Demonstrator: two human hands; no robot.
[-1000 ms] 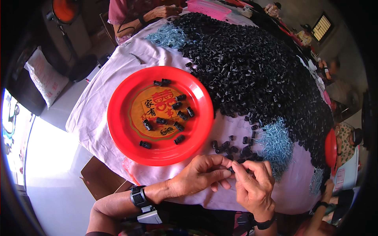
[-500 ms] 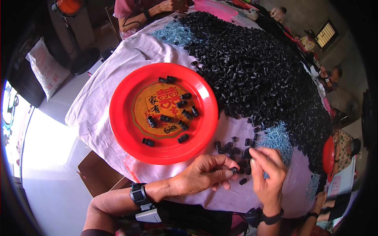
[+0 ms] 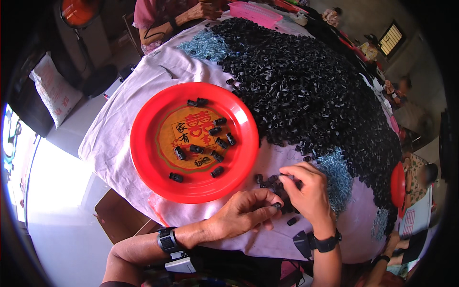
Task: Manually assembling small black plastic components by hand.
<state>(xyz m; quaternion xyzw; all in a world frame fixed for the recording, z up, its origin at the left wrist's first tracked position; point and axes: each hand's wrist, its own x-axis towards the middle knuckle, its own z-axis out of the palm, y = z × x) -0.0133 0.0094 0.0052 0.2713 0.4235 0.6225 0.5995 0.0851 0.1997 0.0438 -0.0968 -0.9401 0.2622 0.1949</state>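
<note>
Fingers of the left hand [image 3: 241,215] pinch one small black piece [image 3: 276,205] at 5 o'clock from the red plate [image 3: 143,143], the right hand [image 3: 306,191] curls over loose pieces [image 3: 270,180], so I think the pinched piece needs dropping onto the plate.

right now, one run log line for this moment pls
left hand: pinching small black piece | right hand: on loose black pieces | red plate: holds black pieces
</note>
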